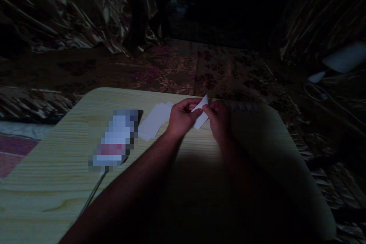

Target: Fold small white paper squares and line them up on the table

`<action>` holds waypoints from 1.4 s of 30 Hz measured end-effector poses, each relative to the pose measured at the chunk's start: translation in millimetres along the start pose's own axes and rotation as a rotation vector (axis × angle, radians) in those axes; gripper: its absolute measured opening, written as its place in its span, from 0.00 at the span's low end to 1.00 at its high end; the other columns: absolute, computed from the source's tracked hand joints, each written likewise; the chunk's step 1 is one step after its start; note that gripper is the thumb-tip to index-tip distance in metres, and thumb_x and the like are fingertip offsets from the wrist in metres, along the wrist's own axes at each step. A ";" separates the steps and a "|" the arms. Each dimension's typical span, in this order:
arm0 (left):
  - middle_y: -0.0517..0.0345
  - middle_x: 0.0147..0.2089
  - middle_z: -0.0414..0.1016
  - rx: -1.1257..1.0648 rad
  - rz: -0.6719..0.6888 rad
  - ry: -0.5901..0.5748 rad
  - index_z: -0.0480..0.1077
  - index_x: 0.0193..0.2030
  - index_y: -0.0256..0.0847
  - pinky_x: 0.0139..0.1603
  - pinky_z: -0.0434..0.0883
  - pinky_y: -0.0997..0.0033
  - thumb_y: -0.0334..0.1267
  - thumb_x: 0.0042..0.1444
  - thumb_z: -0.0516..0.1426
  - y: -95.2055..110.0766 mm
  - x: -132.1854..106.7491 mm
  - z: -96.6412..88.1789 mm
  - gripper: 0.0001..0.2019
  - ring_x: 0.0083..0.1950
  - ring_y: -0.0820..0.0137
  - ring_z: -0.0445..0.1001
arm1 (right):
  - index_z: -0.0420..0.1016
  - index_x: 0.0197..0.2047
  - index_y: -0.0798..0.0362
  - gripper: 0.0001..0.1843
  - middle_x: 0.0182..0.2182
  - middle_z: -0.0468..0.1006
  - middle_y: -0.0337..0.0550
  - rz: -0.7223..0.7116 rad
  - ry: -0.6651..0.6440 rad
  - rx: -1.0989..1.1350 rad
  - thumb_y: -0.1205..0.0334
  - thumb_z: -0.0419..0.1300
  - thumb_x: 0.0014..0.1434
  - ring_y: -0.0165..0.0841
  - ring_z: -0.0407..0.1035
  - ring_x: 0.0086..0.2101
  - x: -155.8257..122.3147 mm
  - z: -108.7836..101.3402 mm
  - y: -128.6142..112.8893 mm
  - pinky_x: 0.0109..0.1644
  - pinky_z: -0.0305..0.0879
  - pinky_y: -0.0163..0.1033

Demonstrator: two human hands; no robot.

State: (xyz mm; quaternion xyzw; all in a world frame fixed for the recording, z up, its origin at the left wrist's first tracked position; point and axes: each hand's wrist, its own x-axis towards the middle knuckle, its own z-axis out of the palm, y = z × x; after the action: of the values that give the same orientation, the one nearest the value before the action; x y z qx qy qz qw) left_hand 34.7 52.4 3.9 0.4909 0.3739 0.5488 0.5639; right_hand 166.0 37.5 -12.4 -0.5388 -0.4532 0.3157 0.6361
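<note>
Both my hands hold one small white paper piece (201, 111) just above the far edge of a light wooden table (57, 167). My left hand (183, 116) pinches its left side with thumb and fingers curled. My right hand (219, 120) pinches the right side, fingers closed on it. The paper's top corner sticks up between the two hands. A small stack of similar white papers (154, 121) lies flat on the table just left of my left hand.
A phone-like object with a blurred-out screen (116, 139) lies left of the papers, a cable (91, 194) running from it toward the near edge. Patterned bedding (177, 68) surrounds the table. White items and a cord (323, 84) lie at the right, in the dark.
</note>
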 end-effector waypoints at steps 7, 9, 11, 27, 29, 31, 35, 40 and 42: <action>0.55 0.32 0.82 0.007 -0.015 0.033 0.81 0.39 0.37 0.33 0.74 0.72 0.38 0.42 0.72 5.6 -2.1 1.9 0.16 0.29 0.72 0.76 | 0.65 0.31 0.49 0.17 0.24 0.69 0.32 -0.009 0.005 -0.002 0.51 0.68 0.52 0.29 0.63 0.26 -0.6 0.2 -0.6 0.31 0.59 0.36; 0.55 0.32 0.82 0.012 -0.010 0.037 0.81 0.39 0.37 0.32 0.73 0.73 0.39 0.42 0.72 6.0 -2.2 2.0 0.16 0.29 0.73 0.75 | 0.65 0.31 0.49 0.17 0.24 0.69 0.32 -0.015 0.003 0.003 0.51 0.68 0.52 0.29 0.63 0.27 -0.6 -0.1 0.4 0.31 0.59 0.36; 0.55 0.31 0.82 0.014 -0.006 0.042 0.81 0.38 0.37 0.32 0.73 0.73 0.39 0.42 0.72 5.8 -2.3 1.9 0.16 0.29 0.73 0.75 | 0.65 0.31 0.49 0.17 0.25 0.69 0.32 -0.015 0.005 0.006 0.51 0.68 0.52 0.29 0.63 0.27 -0.7 -0.3 0.9 0.31 0.59 0.36; 0.61 0.25 0.77 0.055 0.009 0.085 0.81 0.35 0.38 0.26 0.69 0.75 0.35 0.43 0.69 8.9 -3.2 2.1 0.10 0.24 0.76 0.70 | 0.69 0.36 0.49 0.16 0.29 0.75 0.36 0.012 -0.029 0.043 0.52 0.68 0.50 0.32 0.69 0.29 -1.5 1.9 -3.2 0.33 0.65 0.37; 0.62 0.25 0.76 0.046 0.003 0.081 0.81 0.35 0.38 0.26 0.68 0.76 0.35 0.43 0.69 8.7 -2.9 1.6 0.10 0.23 0.76 0.69 | 0.73 0.39 0.50 0.16 0.31 0.78 0.38 0.049 -0.103 0.081 0.51 0.67 0.51 0.33 0.71 0.31 -1.3 1.3 -3.6 0.34 0.66 0.38; 0.62 0.25 0.76 0.042 -0.003 0.066 0.81 0.36 0.39 0.25 0.67 0.76 0.34 0.43 0.69 8.3 -2.7 1.1 0.11 0.23 0.77 0.69 | 0.76 0.37 0.51 0.14 0.29 0.79 0.39 0.092 -0.162 0.073 0.50 0.66 0.53 0.33 0.71 0.30 -1.2 0.2 -4.4 0.32 0.65 0.38; 0.63 0.25 0.76 0.047 0.002 0.042 0.81 0.36 0.40 0.24 0.66 0.77 0.33 0.43 0.68 8.3 -3.4 1.3 0.10 0.22 0.77 0.68 | 0.78 0.33 0.52 0.12 0.24 0.76 0.37 0.133 -0.154 0.091 0.51 0.67 0.52 0.32 0.68 0.26 -1.8 -1.0 -7.5 0.29 0.63 0.37; 0.63 0.25 0.76 0.043 0.009 0.045 0.82 0.36 0.40 0.24 0.66 0.77 0.33 0.43 0.67 9.0 -4.2 2.3 0.10 0.23 0.78 0.68 | 0.78 0.31 0.52 0.11 0.23 0.75 0.36 0.148 -0.143 0.090 0.52 0.67 0.52 0.31 0.67 0.24 -2.3 -0.4 -10.9 0.27 0.61 0.37; 0.63 0.25 0.75 0.043 0.012 0.050 0.82 0.36 0.40 0.24 0.66 0.77 0.33 0.43 0.67 8.5 -4.2 2.4 0.10 0.23 0.78 0.68 | 0.77 0.31 0.52 0.11 0.23 0.75 0.36 0.146 -0.149 0.096 0.52 0.66 0.52 0.31 0.67 0.24 -2.2 -0.5 -10.8 0.27 0.61 0.36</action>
State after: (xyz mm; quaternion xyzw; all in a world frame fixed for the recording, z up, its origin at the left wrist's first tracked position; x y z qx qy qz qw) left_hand 34.3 47.2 12.2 0.4913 0.3965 0.5560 0.5406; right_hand 164.6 32.9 -2.4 -0.5144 -0.4430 0.4215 0.6012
